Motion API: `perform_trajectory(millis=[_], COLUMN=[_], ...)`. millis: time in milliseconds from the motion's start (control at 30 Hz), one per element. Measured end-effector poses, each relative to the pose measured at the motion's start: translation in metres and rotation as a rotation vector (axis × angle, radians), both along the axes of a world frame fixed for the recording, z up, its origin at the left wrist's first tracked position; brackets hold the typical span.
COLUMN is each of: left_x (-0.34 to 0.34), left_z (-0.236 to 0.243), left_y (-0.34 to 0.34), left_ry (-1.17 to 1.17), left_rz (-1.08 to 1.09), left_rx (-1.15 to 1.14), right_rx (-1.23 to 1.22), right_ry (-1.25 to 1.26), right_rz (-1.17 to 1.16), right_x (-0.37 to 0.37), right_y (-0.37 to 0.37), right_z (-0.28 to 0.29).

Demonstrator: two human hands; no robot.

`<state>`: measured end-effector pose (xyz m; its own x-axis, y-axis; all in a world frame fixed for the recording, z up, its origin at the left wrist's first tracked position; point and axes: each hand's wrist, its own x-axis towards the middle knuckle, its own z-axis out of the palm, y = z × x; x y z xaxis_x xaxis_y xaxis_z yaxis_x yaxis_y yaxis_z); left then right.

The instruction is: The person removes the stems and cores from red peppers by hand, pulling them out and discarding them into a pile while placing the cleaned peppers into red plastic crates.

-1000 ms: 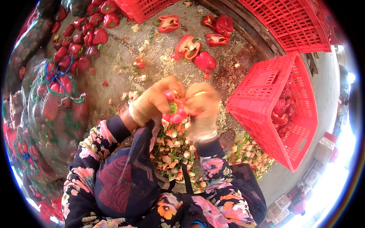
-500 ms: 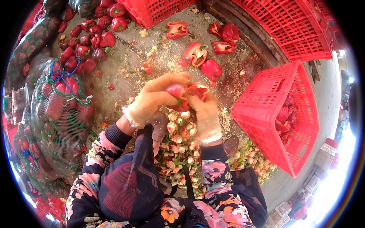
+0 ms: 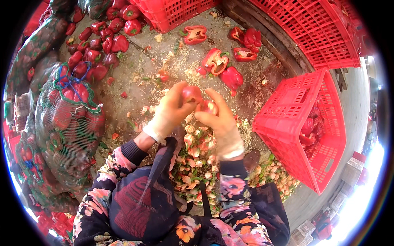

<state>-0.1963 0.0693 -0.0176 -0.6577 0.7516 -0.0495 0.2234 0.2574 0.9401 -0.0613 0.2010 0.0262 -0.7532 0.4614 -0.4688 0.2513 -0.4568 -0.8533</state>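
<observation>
Both hands wear tan gloves with pale cuffs and meet over the floor in front of me. My left hand point(image 3: 169, 111) is closed on a piece of red bell pepper point(image 3: 191, 94), its glossy skin facing up. In my right hand point(image 3: 223, 130), thumb and fingers pinch another red bell pepper piece point(image 3: 210, 108), right beside the first. Whether the two pieces are still joined I cannot tell. Below my hands lies a heap of pepper cores and stem ends point(image 3: 196, 164).
Whole red peppers point(image 3: 94, 57) pile at the upper left, beside a green mesh sack point(image 3: 69, 135) full of peppers. Halved peppers point(image 3: 215, 61) lie ahead among scattered seeds. On the right a tilted red crate point(image 3: 283, 123) holds pepper pieces; more red crates point(image 3: 303, 33) stand beyond.
The pepper piece in my left hand has turned and now shows its rounded skin. My right-hand fingers have spread further around their piece. The whole view has shifted slightly.
</observation>
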Motion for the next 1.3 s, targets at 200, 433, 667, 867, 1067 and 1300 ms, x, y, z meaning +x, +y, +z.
perform_trajectory(millis=[200,433,667,867,1067,1300], left_x=[0.014,0.014,0.015,0.003,0.002,-0.045], left_z=[0.023,0.007,-0.003,-0.003,-0.014,-0.097], left_y=[0.009,0.002,0.003,0.004,0.014,-0.048], left_ry=[0.291,0.252,0.273,0.122,-0.019,0.381], left_rz=[-0.265,0.075,0.002,-0.025,0.113,-0.039], left_rx=[0.019,-0.108,-0.021,-0.117,0.013,-0.547], right_rx=[0.31,0.182,0.36,0.219,0.527,0.025], right_ry=[0.101,0.015,-0.082,-0.109,-0.099,0.13], right_rz=[0.261,0.094,-0.03,-0.084,-0.075,-0.419], right_x=[-0.001,-0.017,-0.02,-0.028,-0.031,0.001], right_y=[0.017,-0.01,-0.031,-0.037,-0.034,0.004], right_z=[-0.026,-0.019,-0.033,-0.034,-0.033,0.094])
